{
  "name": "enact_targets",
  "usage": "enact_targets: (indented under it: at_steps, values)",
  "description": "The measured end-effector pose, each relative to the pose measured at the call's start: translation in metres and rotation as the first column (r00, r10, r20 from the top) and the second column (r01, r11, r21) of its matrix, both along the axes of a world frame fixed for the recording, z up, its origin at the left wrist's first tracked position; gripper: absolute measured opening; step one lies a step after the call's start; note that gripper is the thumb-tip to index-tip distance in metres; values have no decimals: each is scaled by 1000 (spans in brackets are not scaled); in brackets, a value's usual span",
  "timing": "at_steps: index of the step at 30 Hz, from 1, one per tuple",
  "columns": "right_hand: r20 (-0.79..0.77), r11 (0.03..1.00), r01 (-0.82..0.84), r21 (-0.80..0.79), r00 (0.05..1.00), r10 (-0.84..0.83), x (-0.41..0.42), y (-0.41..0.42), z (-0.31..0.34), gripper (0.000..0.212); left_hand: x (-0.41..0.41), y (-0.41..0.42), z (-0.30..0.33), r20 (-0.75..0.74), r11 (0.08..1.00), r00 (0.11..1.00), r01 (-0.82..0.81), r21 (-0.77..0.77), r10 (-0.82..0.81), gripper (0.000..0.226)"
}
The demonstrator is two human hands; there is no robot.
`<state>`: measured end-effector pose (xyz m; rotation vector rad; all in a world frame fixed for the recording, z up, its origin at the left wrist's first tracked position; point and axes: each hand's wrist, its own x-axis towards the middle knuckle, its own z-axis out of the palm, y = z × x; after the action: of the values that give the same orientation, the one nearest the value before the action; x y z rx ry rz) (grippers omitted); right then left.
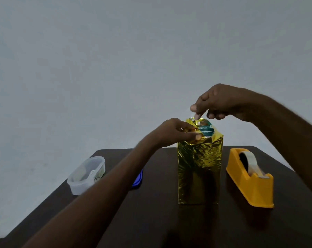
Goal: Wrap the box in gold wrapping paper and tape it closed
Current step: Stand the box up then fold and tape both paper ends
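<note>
We fold gold wrapping paper over the upright box at the middle of the dark table.

A clear tub at left holds pale contents we cannot identify. Our left hand pinches the top flap; our right hand hovers above, fingertips nipping the paper's edge, near the orange tape dispenser.

No text, brand or number can be read anywhere here. The box shows a teal patch of printing at its open top, above the gold wrapping paper, but the marks are too blurred to make out; they may be lettering. The clear plastic container carries a small greenish label on its side, equally unreadable. The orange tape dispenser bears no visible marking.
</note>
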<state>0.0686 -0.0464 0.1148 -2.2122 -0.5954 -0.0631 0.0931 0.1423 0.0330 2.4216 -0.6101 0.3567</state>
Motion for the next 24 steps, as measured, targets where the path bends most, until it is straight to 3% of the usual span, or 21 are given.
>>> enact_targets:
  at_steps: [3,7,14,20,24]
  values:
    - [-30,977,77,-199,996,-85,15,12,4,22,0,0,-1,9,1000,1000,1,-17,-1,45]
    - [-66,942,96,-320,990,-123,24,18,8,16,-3,0,0,11,1000,1000,19,-22,-19,43]
    - [-81,925,84,-371,989,-122,30,20,9,21,-4,0,-1,19,999,999,33,-15,-33,45]
    - [14,825,150,-545,985,-169,34,22,-1,30,-3,0,-1,35,1000,999,25,-1,-25,45]
    - [11,850,144,-507,987,-161,36,21,0,31,-6,-1,0,20,1000,1000,24,-15,-24,44]
